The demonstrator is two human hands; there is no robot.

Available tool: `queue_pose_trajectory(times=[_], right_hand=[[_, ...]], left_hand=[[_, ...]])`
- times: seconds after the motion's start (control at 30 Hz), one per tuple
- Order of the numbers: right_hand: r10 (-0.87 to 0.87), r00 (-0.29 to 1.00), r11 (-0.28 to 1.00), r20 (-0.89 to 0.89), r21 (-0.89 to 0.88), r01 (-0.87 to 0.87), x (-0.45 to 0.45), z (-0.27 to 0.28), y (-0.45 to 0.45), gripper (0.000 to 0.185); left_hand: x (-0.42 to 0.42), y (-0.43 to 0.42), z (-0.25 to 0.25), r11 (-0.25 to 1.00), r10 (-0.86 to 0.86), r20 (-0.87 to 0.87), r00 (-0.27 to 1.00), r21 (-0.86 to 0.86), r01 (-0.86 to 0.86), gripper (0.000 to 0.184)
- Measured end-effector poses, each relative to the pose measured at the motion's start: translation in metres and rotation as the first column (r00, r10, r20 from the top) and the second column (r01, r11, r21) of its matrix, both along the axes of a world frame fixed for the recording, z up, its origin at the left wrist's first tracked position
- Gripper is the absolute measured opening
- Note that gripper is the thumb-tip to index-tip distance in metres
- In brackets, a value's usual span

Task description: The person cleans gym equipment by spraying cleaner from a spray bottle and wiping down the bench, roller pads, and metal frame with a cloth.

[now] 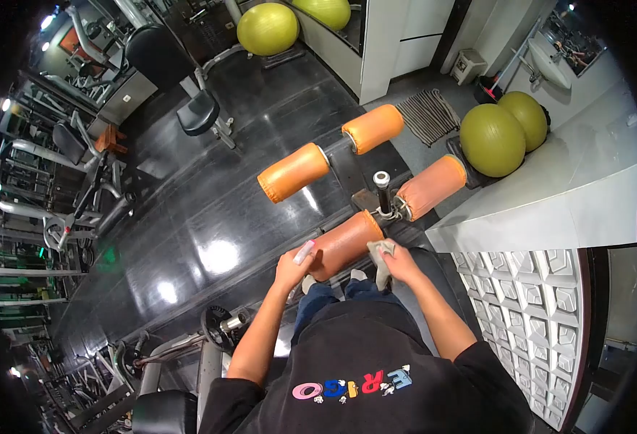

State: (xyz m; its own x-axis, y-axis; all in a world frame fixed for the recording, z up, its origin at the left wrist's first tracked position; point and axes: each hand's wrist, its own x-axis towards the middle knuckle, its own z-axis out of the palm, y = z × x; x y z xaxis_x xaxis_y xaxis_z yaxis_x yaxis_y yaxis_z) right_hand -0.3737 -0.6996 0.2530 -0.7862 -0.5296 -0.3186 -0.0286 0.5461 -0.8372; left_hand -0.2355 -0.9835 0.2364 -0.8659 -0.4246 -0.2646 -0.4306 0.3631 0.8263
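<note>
While left hand (288, 270) grips pale pink item (304, 252), long axis slanting forward-right | right hand (402, 265) pinches greyish cloth (382, 272), tail toward feet | orange roller pad (347, 243) likewise slanted

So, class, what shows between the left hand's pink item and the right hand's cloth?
The head view shows an orange padded roller between the pink item and the cloth.
</note>
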Motion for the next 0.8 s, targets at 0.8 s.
queue_pose_trajectory(times=[0.8], right_hand=[[0.356, 0.934, 0.901, 0.03, 0.254, -0.352, -0.017, 0.027, -0.101, 0.028]], left_hand=[[0.105, -0.024, 0.007, 0.873, 0.261, -0.02, 0.965, 0.432, -0.227, 0.04]])
